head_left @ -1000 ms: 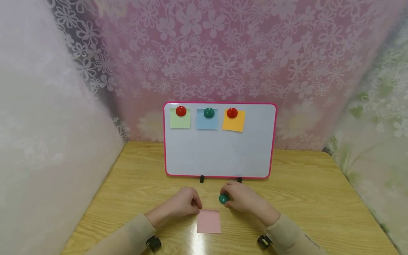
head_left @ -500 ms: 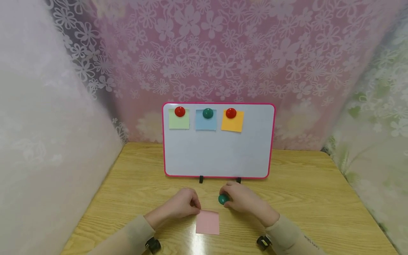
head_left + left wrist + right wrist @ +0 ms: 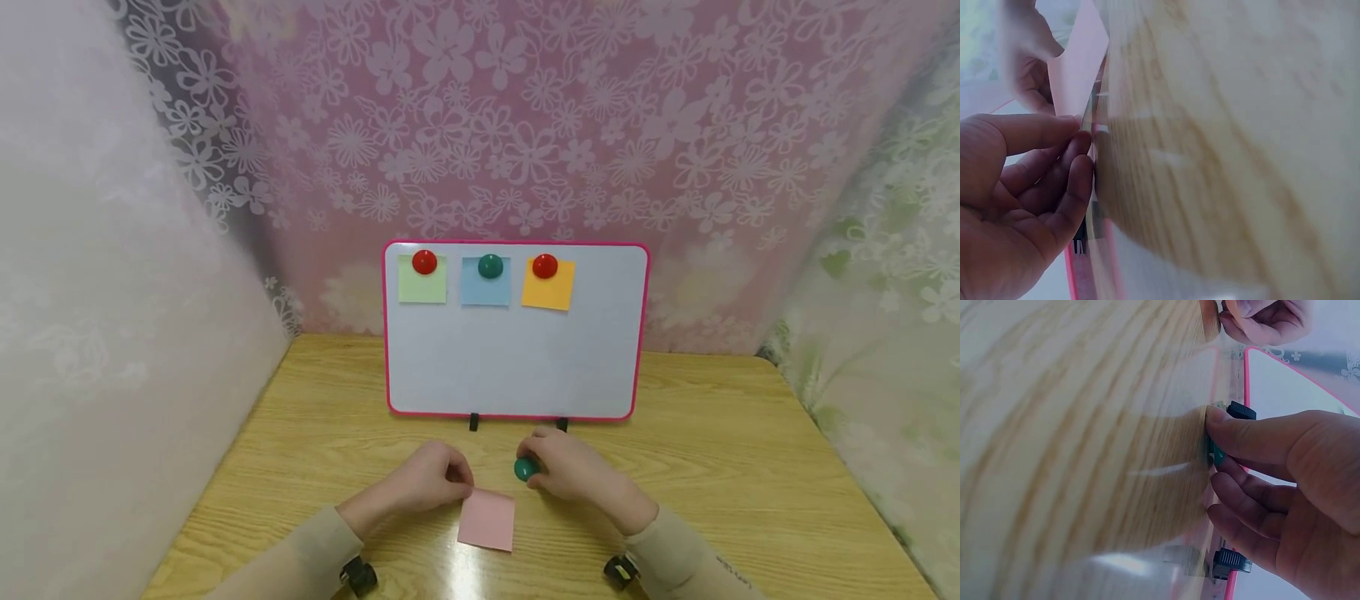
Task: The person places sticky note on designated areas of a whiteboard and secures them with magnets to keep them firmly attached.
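Note:
A pink sticky note (image 3: 486, 521) is pinched at its upper left corner between the thumb and fingers of my left hand (image 3: 429, 477). In the left wrist view the note (image 3: 1075, 69) stands off the wooden table, tilted. Just right of it, my right hand (image 3: 570, 467) grips a round green magnet (image 3: 526, 469) low over the table, fingers curled about its sides. The right wrist view shows only a sliver of the magnet (image 3: 1217, 453) behind the thumb; whether it touches the table I cannot tell.
Behind the hands stands a pink-framed whiteboard (image 3: 517, 362) on black feet (image 3: 474, 422). Along its top, red magnets (image 3: 424, 262) hold a green note (image 3: 422, 289) and an orange note (image 3: 551, 292); a green magnet (image 3: 491, 267) holds a blue note (image 3: 484, 292).
The pink note's lower edge has swung slightly left and the note has tilted, with its corner still in my left hand. My right hand and the green magnet have stayed nearly still.

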Motion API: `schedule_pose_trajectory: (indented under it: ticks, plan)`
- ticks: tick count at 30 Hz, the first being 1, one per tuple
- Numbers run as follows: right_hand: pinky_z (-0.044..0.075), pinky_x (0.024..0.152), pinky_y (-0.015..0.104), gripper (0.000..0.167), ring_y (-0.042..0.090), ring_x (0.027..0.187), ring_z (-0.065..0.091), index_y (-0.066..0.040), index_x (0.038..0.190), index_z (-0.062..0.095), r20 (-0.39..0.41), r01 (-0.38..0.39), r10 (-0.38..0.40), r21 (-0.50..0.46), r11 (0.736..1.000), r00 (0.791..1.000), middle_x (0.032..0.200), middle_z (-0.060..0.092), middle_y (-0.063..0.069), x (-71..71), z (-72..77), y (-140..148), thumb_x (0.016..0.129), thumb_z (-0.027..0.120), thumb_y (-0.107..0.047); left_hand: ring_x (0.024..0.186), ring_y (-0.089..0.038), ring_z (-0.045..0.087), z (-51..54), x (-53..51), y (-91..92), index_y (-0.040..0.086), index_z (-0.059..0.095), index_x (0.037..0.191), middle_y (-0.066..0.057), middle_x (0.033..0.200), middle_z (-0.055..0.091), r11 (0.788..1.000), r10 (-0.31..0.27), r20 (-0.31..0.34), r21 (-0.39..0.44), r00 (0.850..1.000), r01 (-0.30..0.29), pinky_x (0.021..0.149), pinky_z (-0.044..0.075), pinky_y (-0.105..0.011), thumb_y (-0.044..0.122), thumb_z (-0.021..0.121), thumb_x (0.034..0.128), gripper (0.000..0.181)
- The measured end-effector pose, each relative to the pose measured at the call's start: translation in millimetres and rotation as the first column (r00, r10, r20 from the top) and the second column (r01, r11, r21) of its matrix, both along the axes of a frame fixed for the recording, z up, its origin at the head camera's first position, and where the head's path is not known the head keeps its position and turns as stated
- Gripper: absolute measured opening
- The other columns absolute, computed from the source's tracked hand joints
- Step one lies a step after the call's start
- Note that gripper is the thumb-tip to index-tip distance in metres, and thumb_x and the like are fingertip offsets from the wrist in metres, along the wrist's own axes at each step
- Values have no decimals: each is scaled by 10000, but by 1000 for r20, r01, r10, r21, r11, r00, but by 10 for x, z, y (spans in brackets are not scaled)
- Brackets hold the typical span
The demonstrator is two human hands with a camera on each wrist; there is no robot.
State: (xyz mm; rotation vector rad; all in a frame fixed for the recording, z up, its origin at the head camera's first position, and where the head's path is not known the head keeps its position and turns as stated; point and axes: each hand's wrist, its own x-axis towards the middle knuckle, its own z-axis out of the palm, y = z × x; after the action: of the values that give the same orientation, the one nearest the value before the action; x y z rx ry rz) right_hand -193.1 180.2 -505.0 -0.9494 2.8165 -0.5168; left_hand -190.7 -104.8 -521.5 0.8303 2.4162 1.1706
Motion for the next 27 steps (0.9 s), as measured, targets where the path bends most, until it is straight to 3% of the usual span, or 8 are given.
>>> schedule_pose_trajectory:
  ticks: [10,19,27]
  plan:
    - [575,860,366,294,140,941,597,-89,1116,732,-8,6,-6,2,1000,1000,1047,627,-10,-2,-22,-5,878,902,-129,713,-37,628,-24,-15,-7,83,790,898,111,784,692,999,-18,29,27,999,17,664,546,-248,66,789,951,55]
    - [573,861,383,294,148,936,593,-81,1119,721,20,22,-22,-3,1000,1000,1050,616,-10,8,6,-14,882,894,-112,753,-69,648,-32,-6,-24,150,808,903,100,804,711,995,81,50,46,995,-83,679,555,-264,75,807,941,84]
    - [572,863,389,289,151,931,594,-75,1113,720,38,37,-37,-7,999,999,1052,616,-2,16,-6,-21,880,890,-93,729,-83,646,-58,-2,-65,147,805,906,83,805,711,993,106,60,54,993,-109,638,550,-267,61,805,941,93]
